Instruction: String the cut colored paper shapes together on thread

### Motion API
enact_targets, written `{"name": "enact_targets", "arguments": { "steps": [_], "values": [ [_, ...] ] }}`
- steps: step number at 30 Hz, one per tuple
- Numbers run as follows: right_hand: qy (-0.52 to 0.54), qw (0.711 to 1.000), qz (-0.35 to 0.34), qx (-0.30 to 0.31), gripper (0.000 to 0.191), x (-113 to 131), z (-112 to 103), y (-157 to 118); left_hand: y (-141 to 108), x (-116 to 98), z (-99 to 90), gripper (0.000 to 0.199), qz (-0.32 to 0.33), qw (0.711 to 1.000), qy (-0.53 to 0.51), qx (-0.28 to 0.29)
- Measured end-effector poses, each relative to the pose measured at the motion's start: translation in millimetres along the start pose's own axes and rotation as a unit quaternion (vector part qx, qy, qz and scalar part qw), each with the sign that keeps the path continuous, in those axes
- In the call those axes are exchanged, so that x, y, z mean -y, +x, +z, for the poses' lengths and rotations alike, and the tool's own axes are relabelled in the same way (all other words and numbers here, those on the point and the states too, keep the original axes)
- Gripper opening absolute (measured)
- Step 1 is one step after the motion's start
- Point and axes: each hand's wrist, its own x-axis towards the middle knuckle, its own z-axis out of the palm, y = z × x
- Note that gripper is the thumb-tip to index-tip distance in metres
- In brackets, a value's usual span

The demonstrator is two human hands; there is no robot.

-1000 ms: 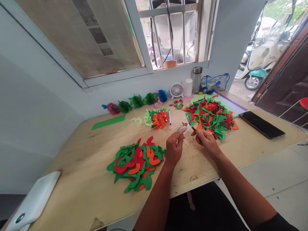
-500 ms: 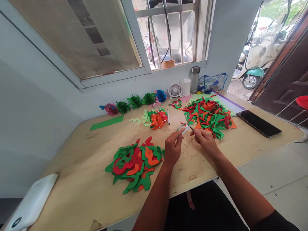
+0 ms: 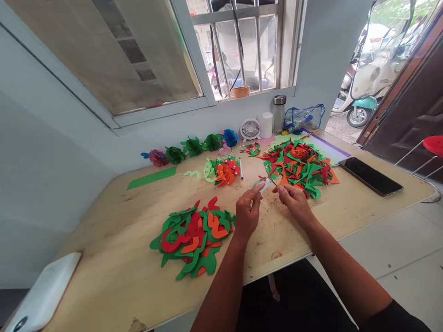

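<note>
My left hand point(image 3: 247, 212) is closed, its fingertips pinching a small whitish piece point(image 3: 266, 185); a pale greenish edge shows at its upper left. My right hand point(image 3: 294, 200) pinches a thin dark stick-like tool point(image 3: 272, 181) whose tip points at the white piece. Whether that tip touches it, I cannot tell. Just beyond my hands lies a heap of red, green and orange scraps point(image 3: 301, 163). To the left of my left forearm is a pile of curved red, green and orange cut-outs point(image 3: 194, 240).
A smaller orange-and-green cluster point(image 3: 224, 171) lies beside a white pen point(image 3: 241, 168). Paper flowers point(image 3: 192, 145), a small fan point(image 3: 250, 129) and a glass bottle point(image 3: 278, 115) line the wall. A phone point(image 3: 371, 176) rests at the right; a white device point(image 3: 48, 293) sits at the left edge.
The view has shifted very slightly. The dark tool in my right hand looks thinner and a little turned; both hands stay in nearly the same place.
</note>
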Motion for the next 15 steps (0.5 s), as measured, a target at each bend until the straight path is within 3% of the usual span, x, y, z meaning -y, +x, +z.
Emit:
{"name": "enact_targets", "arguments": {
  "steps": [15],
  "values": [
    [-0.090,0.995,-0.045,-0.023,0.038,-0.6,-0.4,-3.3,-0.9,-2.5,0.3,0.033,0.003,1.000,-0.007,-0.015]
  ]
}}
